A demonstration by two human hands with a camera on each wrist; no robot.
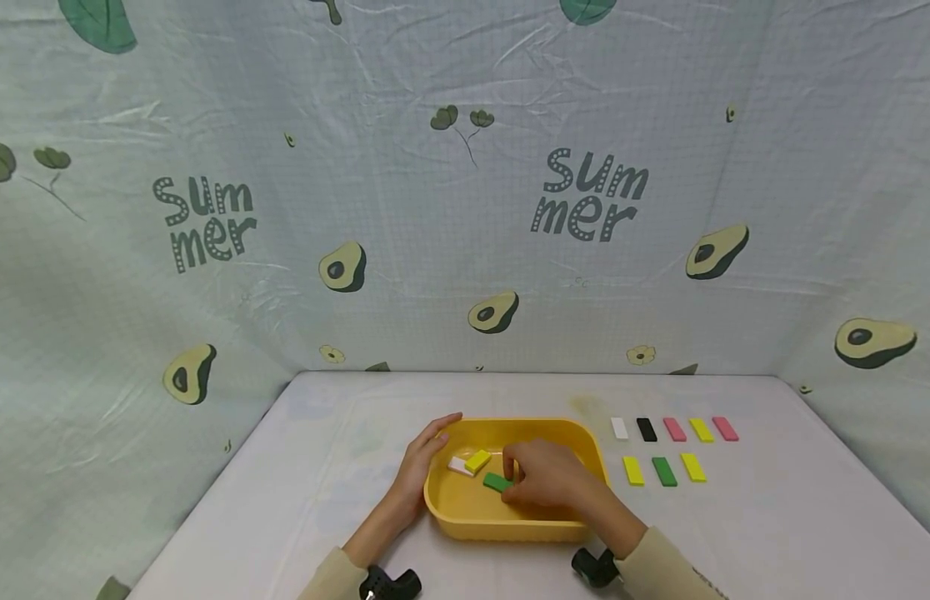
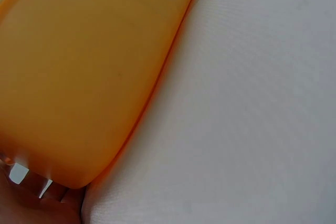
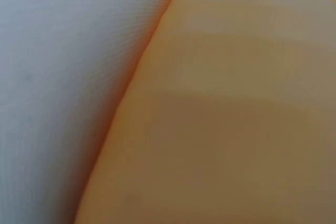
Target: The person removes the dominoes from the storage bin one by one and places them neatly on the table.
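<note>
The person wears beige long sleeves on both arms. A small black camera mount sits at the left wrist (image 1: 390, 582) and another at the right wrist (image 1: 596, 567). Both hands are bare.

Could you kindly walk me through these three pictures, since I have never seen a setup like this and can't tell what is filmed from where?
No machine here: a person works with two bare hands. The wide picture comes from a camera on their head; the two blurry orange ones come from cameras on each wrist, pressed close to the yellow tray on the white table. The left hand rests on the tray's left rim. The right hand is inside, its fingers on a green block; whether it grips the block is unclear. A yellow block and a white block also lie inside. To the right, eight more blocks sit in two rows.
</note>
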